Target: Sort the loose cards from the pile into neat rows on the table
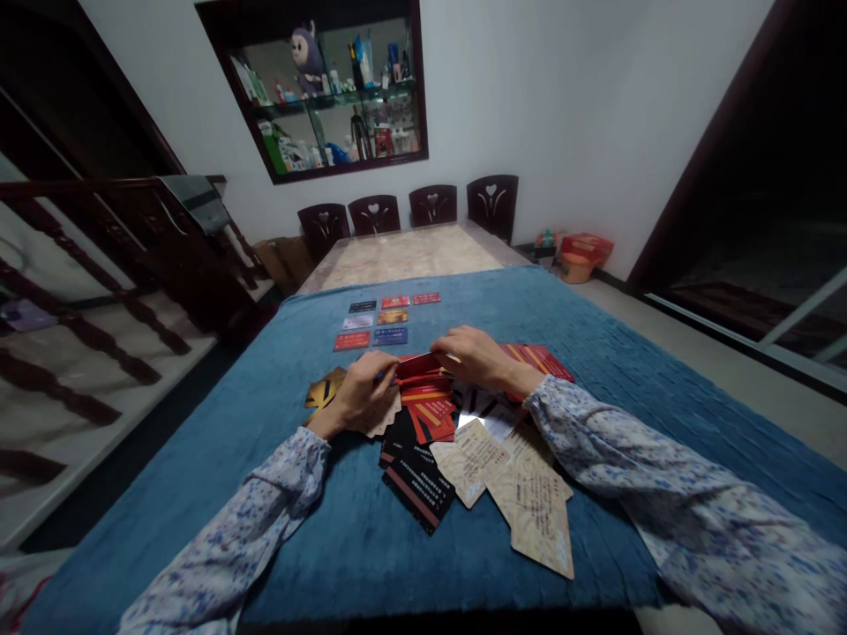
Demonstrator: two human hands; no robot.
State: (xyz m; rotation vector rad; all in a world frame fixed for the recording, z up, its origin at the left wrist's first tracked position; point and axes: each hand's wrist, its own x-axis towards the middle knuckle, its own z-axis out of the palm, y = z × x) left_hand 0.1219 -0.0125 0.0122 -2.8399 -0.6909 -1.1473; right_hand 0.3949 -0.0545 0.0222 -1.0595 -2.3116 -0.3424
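Note:
A loose heap of cards [463,441] in red, black, beige and gold lies on the blue cloth [331,529] in front of me. Both my hands rest on the far side of the heap. My left hand [363,392] is closed, pinching the left end of a red card [418,366]. My right hand [477,356] curls over the same red card's right end, fingers bent around it. Further away, several cards [387,319] lie face up in neat rows. Beige cards [535,503] spread toward me on the right.
Beyond the blue cloth, the bare marble tabletop [403,251] runs to a row of dark wooden chairs [410,207]. A wall cabinet [331,88] holds bottles and a plush toy. A stair railing [99,256] stands at left. Red bags [582,251] sit on the floor at right.

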